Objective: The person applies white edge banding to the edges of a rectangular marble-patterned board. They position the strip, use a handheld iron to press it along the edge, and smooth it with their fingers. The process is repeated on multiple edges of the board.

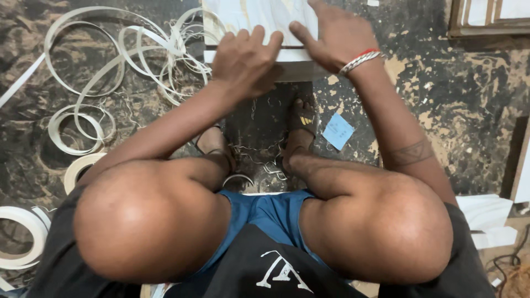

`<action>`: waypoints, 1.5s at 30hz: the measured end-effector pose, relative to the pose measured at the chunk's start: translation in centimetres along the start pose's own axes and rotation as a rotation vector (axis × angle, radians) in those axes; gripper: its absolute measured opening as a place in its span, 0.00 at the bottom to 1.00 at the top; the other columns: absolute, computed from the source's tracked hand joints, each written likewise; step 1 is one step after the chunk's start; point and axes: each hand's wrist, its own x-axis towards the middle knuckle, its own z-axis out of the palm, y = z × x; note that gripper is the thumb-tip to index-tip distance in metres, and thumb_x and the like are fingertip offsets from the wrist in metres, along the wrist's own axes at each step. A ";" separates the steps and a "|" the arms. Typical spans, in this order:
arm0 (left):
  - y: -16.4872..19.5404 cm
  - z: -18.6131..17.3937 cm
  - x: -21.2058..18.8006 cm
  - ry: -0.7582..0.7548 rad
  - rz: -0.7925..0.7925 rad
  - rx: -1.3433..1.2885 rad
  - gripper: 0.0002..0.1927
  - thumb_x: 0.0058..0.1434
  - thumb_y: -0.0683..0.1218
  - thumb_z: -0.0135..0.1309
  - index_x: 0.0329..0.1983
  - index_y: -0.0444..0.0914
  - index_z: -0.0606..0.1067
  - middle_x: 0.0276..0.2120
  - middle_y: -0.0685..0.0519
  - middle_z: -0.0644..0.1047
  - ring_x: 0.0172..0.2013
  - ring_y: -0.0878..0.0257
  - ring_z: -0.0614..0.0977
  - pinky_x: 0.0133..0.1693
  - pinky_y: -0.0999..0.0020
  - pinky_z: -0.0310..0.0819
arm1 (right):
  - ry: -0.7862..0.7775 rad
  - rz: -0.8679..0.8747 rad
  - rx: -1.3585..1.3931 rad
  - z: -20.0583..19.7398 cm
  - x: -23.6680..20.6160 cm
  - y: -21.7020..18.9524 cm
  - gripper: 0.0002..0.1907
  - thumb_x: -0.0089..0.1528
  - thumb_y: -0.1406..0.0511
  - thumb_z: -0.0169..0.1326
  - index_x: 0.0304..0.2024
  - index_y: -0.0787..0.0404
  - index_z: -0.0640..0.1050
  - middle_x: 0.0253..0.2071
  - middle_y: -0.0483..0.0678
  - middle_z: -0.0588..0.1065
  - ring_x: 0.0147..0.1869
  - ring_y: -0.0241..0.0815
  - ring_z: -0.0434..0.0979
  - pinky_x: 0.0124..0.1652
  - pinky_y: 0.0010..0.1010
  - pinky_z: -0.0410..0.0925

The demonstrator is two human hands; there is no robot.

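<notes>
Resting on the floor past the feet, the pale board [259,19] is pressed by both hands: left hand [245,60] curled knuckles-down on its near edge, right hand [337,36] flat, fingers spread. Loose edging strips [110,60] beside it could snag; one uneven push might skid the board.

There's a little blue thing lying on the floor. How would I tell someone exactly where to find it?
Start at the pale board under both hands, at the top of the view. Go down past the right hand to the right foot in its dark sandal. Just right of that foot, flat on the dark speckled floor, lies a small blue paper square, the only blue scrap among white strips.
</notes>
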 end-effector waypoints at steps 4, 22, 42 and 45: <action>2.0 0.7 1.9 -0.068 -0.060 -0.043 0.21 0.50 0.55 0.65 0.42 0.40 0.76 0.31 0.50 0.74 0.35 0.54 0.76 0.34 0.59 0.67 | 0.339 -0.236 0.218 5.0 2.3 -2.4 0.45 0.74 0.37 0.33 0.69 0.69 0.67 0.66 0.69 0.68 0.70 0.68 0.66 0.66 0.54 0.58; -2.6 -3.6 -1.1 -0.002 -0.141 -0.088 0.40 0.56 0.62 0.63 0.65 0.34 0.70 0.50 0.43 0.73 0.46 0.50 0.77 0.43 0.55 0.70 | 0.117 0.181 0.011 -2.1 -0.9 0.6 0.40 0.72 0.40 0.26 0.73 0.60 0.63 0.76 0.63 0.58 0.79 0.64 0.53 0.71 0.58 0.48; 0.6 -2.0 2.8 -0.206 -0.092 -0.242 0.26 0.46 0.57 0.62 0.47 0.39 0.78 0.42 0.40 0.76 0.43 0.43 0.74 0.40 0.47 0.64 | 0.382 -0.438 0.118 3.9 1.7 -5.0 0.57 0.67 0.28 0.39 0.76 0.69 0.58 0.74 0.67 0.58 0.78 0.68 0.56 0.71 0.58 0.52; -0.7 -3.2 1.9 -0.287 -0.172 -0.145 0.28 0.51 0.58 0.62 0.49 0.35 0.76 0.44 0.41 0.75 0.45 0.46 0.75 0.44 0.49 0.65 | 0.287 -0.329 -0.097 2.1 0.1 -3.8 0.58 0.66 0.26 0.39 0.76 0.66 0.60 0.72 0.66 0.59 0.75 0.70 0.56 0.68 0.64 0.49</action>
